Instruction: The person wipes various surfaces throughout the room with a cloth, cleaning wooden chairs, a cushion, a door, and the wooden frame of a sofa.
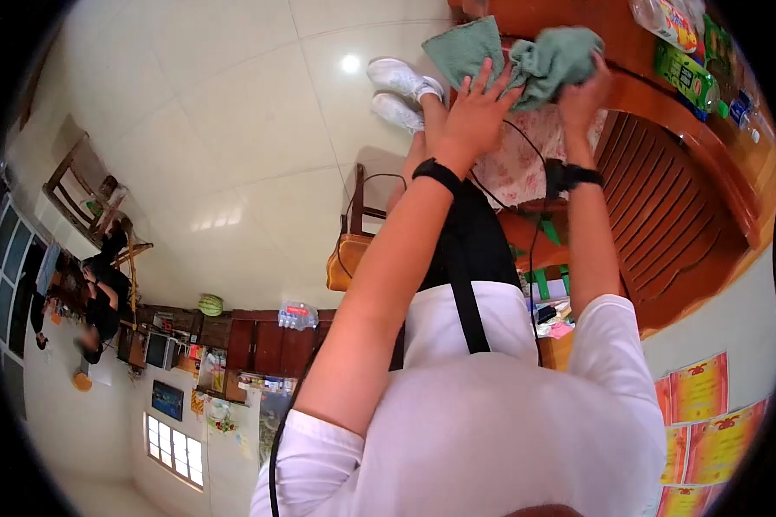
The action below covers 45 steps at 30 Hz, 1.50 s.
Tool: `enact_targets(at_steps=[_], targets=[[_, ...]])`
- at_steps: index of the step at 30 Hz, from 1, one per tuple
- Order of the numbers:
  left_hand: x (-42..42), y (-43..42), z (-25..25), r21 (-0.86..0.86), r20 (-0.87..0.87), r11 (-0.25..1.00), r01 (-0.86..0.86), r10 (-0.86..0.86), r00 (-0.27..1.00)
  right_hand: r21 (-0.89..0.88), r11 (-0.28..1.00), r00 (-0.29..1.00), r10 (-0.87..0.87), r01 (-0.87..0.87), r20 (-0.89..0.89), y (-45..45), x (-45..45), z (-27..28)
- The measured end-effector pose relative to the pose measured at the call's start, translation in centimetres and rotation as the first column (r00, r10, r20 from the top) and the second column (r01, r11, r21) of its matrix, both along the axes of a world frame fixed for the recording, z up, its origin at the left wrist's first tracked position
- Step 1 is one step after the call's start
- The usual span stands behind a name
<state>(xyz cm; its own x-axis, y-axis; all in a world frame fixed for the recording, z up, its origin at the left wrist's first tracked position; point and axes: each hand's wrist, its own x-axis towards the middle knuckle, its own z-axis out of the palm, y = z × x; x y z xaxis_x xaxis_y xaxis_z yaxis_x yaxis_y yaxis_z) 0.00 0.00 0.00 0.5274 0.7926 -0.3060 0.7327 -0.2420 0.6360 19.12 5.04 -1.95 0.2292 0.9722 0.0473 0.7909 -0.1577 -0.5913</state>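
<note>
Cloth (560, 67) sits top centre-right, the spread, unclosed fingers of the left hand (478, 116) laid against it, seemingly to steady it, while the right hand (585, 99) blurs at its bunched edge, grip unclear.

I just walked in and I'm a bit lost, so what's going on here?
Someone in a white shirt has both hands on green cloth. The right hand grips a bunched part; the left hand has its fingers against the cloth, though whether they pinch it isn't clear. A slatted wooden panel and a green bottle are over on the right.
</note>
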Motion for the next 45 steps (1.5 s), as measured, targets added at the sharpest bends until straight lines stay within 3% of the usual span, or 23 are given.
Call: enact_targets(at_steps=[1,2,3,5,8,10,12,13,15,18,19,21,23,25,30,32,36,37,38,39,41,43,45], targets=[[-0.5,-0.2,0.3,-0.019,0.029,1.000,0.015,-0.015,0.999,-0.018,1.000,1.000,-0.001,0.001,0.004,-0.5,0.1,0.6],[-0.9,-0.3,0.8,-0.036,0.059,0.999,0.032,-0.030,0.998,0.031,0.989,0.983,0.138,-0.143,0.123,-0.4,-0.5,0.4],[-0.7,0.3,-1.0,0.038,0.063,0.999,0.038,-0.040,0.997,0.104,0.985,0.983,0.123,-0.138,0.139,0.3,-0.8,-0.7],[-1.4,-1.4,-0.9,-0.065,0.147,0.998,-0.022,0.031,0.989,-0.018,0.981,0.979,0.196,-0.196,0.061,-1.2,-2.1,0.5],[-2.7,-2.7,-1.0,-0.097,0.234,0.988,-0.124,0.144,0.962,0.000,0.982,0.979,0.187,-0.187,0.081,-1.7,-0.2,1.7],[-2.8,-3.2,-0.8,-0.061,0.229,0.994,-0.088,0.100,0.968,0.002,0.980,0.975,0.197,-0.198,0.108,-2.0,3.0,1.7],[-2.7,-3.4,-0.3,-0.040,0.222,0.998,-0.050,0.058,0.973,-0.240,0.970,0.982,0.019,0.027,0.189,-3.3,6.5,1.7],[-2.6,-2.7,0.1,-0.096,0.275,0.991,-0.088,0.111,0.955,-0.239,0.971,0.982,0.020,0.026,0.190,-3.7,7.7,2.2],[-2.2,-1.9,0.7,-0.150,0.327,0.980,-0.130,0.173,0.929,-0.425,0.874,0.971,-0.229,0.237,0.073,-4.3,9.8,3.3],[-2.1,-1.2,0.6,-0.172,0.317,0.967,-0.187,0.234,0.919,-0.490,0.792,0.923,-0.377,0.363,0.074,-3.7,10.2,3.6],[-2.6,-1.1,0.2,-0.160,0.299,0.981,-0.109,0.153,0.942,-0.489,0.795,0.924,-0.375,0.360,0.072,-3.3,10.1,3.7],[-4.0,-1.3,0.1,-0.161,0.273,0.987,-0.024,0.067,0.960,-0.603,0.659,0.892,-0.369,0.450,0.262,-2.8,8.7,3.9],[-4.9,-0.8,0.6,-0.148,0.308,0.985,0.085,-0.036,0.951,-0.665,0.625,0.901,-0.390,0.410,0.189,-2.5,5.9,4.9],[-4.6,-1.3,-0.2,-0.080,0.305,0.992,0.094,-0.065,0.950,-0.700,0.584,0.912,-0.266,0.411,0.313,-2.7,3.5,4.2],[-3.1,-2.2,0.1,0.014,0.264,0.996,0.087,-0.087,0.960,-0.574,0.705,0.909,-0.331,0.416,0.251,-4.1,0.5,1.1],[-3.0,-1.4,2.3,-0.092,0.110,0.982,0.168,-0.157,0.981,-0.484,0.748,0.888,-0.337,0.454,0.311,-4.1,1.3,0.0],[-10.0,2.4,11.5,-0.564,0.214,0.786,0.252,-0.155,0.964,-0.470,0.750,0.884,-0.419,0.466,0.208,-1.5,6.0,0.9],[-13.0,2.9,14.2,-0.523,0.213,0.814,0.251,-0.161,0.964,-0.375,0.836,0.917,-0.360,0.400,0.173,-0.9,8.1,-0.3],[-16.7,1.8,15.8,-0.494,0.135,0.849,0.189,-0.140,0.981,-0.271,0.907,0.945,-0.298,0.324,0.134,-0.3,9.8,-1.3],[-20.5,0.3,17.8,-0.519,0.071,0.855,0.030,0.008,0.997,-0.269,0.932,0.929,-0.143,0.242,0.341,0.7,11.1,-1.8],[-26.2,-3.1,23.4,-0.523,-0.340,0.829,-0.200,0.012,0.941,-0.276,0.957,0.965,-0.019,0.094,0.262,1.1,11.6,-1.8],[-29.8,-7.9,29.4,-0.576,-0.598,0.775,-0.261,-0.181,0.781,-0.239,0.969,0.984,-0.026,0.069,0.176,0.6,11.7,-1.7],[-30.9,-13.9,34.9,-0.728,-0.634,0.541,-0.421,-0.300,0.713,-0.189,0.980,0.992,-0.036,0.058,0.119,0.0,11.0,-1.5]])
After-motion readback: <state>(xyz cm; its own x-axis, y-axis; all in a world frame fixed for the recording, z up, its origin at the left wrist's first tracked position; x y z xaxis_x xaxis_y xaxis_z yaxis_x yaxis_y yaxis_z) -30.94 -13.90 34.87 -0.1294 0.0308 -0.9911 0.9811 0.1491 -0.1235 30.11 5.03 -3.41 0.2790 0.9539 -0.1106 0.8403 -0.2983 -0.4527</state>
